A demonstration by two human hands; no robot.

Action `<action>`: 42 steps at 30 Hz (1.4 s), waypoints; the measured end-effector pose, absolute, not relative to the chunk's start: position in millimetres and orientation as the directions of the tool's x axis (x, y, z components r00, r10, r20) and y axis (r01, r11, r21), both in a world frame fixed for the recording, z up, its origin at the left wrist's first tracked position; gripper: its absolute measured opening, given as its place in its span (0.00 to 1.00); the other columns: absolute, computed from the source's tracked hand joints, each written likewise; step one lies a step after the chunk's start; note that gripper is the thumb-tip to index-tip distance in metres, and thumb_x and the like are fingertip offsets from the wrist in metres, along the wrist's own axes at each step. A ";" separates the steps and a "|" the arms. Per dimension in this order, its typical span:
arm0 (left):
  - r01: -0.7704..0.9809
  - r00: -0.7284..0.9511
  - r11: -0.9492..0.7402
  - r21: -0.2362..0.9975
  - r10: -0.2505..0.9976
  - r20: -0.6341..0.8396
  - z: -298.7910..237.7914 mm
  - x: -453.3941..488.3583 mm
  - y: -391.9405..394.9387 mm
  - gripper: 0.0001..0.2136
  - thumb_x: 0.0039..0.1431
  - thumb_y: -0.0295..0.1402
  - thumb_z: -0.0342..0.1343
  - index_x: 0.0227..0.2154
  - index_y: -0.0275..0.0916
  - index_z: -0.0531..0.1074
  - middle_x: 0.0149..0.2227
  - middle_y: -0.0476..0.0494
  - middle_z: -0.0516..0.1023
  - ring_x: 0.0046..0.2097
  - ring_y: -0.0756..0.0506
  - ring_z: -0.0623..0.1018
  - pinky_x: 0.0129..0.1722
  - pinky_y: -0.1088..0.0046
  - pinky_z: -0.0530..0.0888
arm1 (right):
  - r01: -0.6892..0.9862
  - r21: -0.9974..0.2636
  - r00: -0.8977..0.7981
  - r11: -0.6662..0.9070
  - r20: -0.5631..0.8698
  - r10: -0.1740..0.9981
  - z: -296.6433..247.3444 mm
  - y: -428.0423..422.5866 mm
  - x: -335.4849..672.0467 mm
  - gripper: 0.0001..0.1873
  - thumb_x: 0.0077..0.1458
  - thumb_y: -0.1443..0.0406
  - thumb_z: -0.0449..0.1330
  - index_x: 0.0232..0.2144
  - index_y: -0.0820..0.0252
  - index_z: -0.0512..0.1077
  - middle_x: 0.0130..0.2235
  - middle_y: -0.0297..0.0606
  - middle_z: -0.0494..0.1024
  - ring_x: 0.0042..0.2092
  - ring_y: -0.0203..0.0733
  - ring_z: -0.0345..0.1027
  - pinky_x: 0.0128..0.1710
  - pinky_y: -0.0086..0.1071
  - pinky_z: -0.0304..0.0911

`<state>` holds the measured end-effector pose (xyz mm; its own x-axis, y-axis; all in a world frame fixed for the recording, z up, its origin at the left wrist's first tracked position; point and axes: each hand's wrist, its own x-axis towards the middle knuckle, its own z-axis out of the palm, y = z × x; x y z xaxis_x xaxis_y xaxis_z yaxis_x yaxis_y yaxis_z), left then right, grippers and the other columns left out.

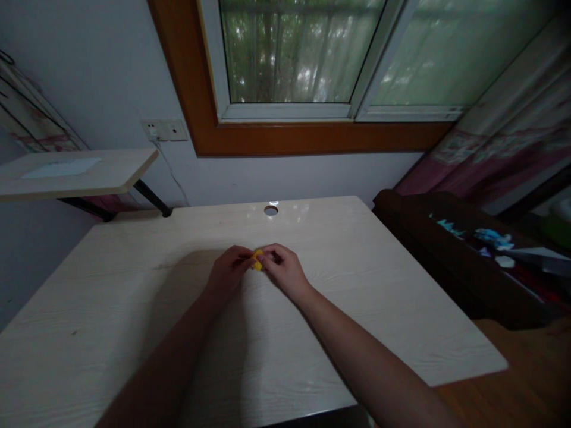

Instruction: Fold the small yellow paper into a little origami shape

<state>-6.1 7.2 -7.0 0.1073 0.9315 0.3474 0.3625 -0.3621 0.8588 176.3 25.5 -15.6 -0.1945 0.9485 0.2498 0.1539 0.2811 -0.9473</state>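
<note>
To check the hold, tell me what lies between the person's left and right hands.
A small yellow item lies between the left hand and the right hand, with fingers of both on it, in the head view.

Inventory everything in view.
desk: one, pale, centre
small thing: one, yellow, over desk
hole: one, whitish, near desk's far edge
shelf: one, pale, far left
legs: two, black, under shelf
sheet: one, whitish, on shelf
wall: one, pale, behind desk
window: one, white, top
sockets: two, white, left of window
cord: one, white, below sockets
cloth: one, pale, far left
curtain: one, pale and pink, right
furniture: one, dark brown, right
clutter: several, partly blue, on furniture
floor: one, brown, lower right
left hand: one, bare, pinching small thing
right hand: one, bare, pinching small thing
</note>
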 end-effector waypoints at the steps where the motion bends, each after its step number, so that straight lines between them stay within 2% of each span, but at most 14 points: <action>1: 0.361 0.121 -0.365 0.858 0.931 0.345 -7.3 -7.2 7.7 0.08 0.60 0.39 0.57 0.37 0.42 0.75 0.36 0.46 0.78 0.38 0.46 0.78 0.39 0.70 0.77 | 0.128 -0.958 -0.196 0.258 0.230 0.953 -16.9 26.0 176.3 0.11 0.55 0.58 0.62 0.35 0.59 0.75 0.29 0.34 0.75 0.28 0.36 0.69 0.30 0.29 0.66; 6: 0.355 0.146 -0.341 0.870 0.940 0.309 -13.3 -12.0 11.1 0.09 0.63 0.39 0.53 0.39 0.42 0.76 0.37 0.46 0.79 0.39 0.47 0.78 0.42 0.70 0.75 | 0.034 -0.982 -0.187 0.186 0.176 0.966 -18.4 26.7 176.3 0.12 0.54 0.57 0.63 0.35 0.60 0.75 0.27 0.33 0.75 0.27 0.35 0.69 0.28 0.27 0.65; 15: 0.316 0.100 -0.191 0.929 0.981 0.167 -11.7 -12.0 13.4 0.08 0.56 0.37 0.58 0.35 0.40 0.77 0.34 0.46 0.80 0.38 0.45 0.78 0.42 0.70 0.73 | 0.074 -0.970 -0.203 0.230 0.211 0.956 -16.5 26.0 177.1 0.13 0.54 0.55 0.64 0.33 0.59 0.76 0.30 0.36 0.77 0.30 0.36 0.70 0.31 0.28 0.66; 21: 0.248 0.075 -0.124 0.961 0.991 0.109 -8.9 -9.9 12.7 0.07 0.54 0.37 0.60 0.32 0.39 0.76 0.32 0.48 0.79 0.36 0.46 0.77 0.40 0.72 0.73 | -0.006 -0.978 -0.249 0.207 0.202 0.947 -11.1 24.2 178.3 0.15 0.54 0.53 0.64 0.31 0.60 0.76 0.31 0.36 0.76 0.28 0.34 0.69 0.29 0.28 0.65; 26: 0.134 0.041 -0.076 0.988 0.997 0.071 -8.8 -9.8 12.9 0.09 0.53 0.39 0.61 0.33 0.39 0.76 0.32 0.48 0.79 0.36 0.47 0.77 0.40 0.72 0.73 | -0.136 -0.977 -0.320 0.163 0.199 0.926 -11.8 25.8 181.6 0.17 0.60 0.54 0.58 0.36 0.60 0.78 0.36 0.39 0.76 0.31 0.35 0.71 0.33 0.30 0.69; 30: 0.072 0.014 -0.059 0.996 0.998 0.058 -10.6 -10.6 13.7 0.10 0.53 0.40 0.61 0.33 0.38 0.75 0.32 0.48 0.78 0.37 0.46 0.77 0.41 0.71 0.74 | -0.239 -0.959 -0.367 0.151 0.233 0.901 -15.5 26.5 182.9 0.14 0.60 0.56 0.59 0.41 0.57 0.78 0.40 0.40 0.76 0.34 0.37 0.72 0.34 0.32 0.71; 35: 0.082 0.032 -0.076 0.994 0.997 0.073 -13.4 -11.2 13.4 0.11 0.54 0.41 0.61 0.34 0.39 0.75 0.33 0.47 0.79 0.37 0.46 0.77 0.42 0.70 0.74 | -0.228 -0.960 -0.363 0.161 0.237 0.901 -12.9 25.2 182.3 0.12 0.57 0.58 0.62 0.41 0.56 0.78 0.40 0.38 0.74 0.34 0.36 0.71 0.34 0.31 0.70; 42: 0.099 0.011 -0.071 0.993 0.997 0.070 -7.9 -9.0 11.8 0.11 0.53 0.41 0.60 0.32 0.39 0.75 0.32 0.47 0.79 0.36 0.46 0.78 0.41 0.69 0.75 | -0.273 -0.947 -0.381 0.167 0.266 0.886 -11.2 25.0 182.4 0.12 0.59 0.59 0.61 0.43 0.56 0.78 0.41 0.39 0.74 0.34 0.36 0.72 0.34 0.32 0.70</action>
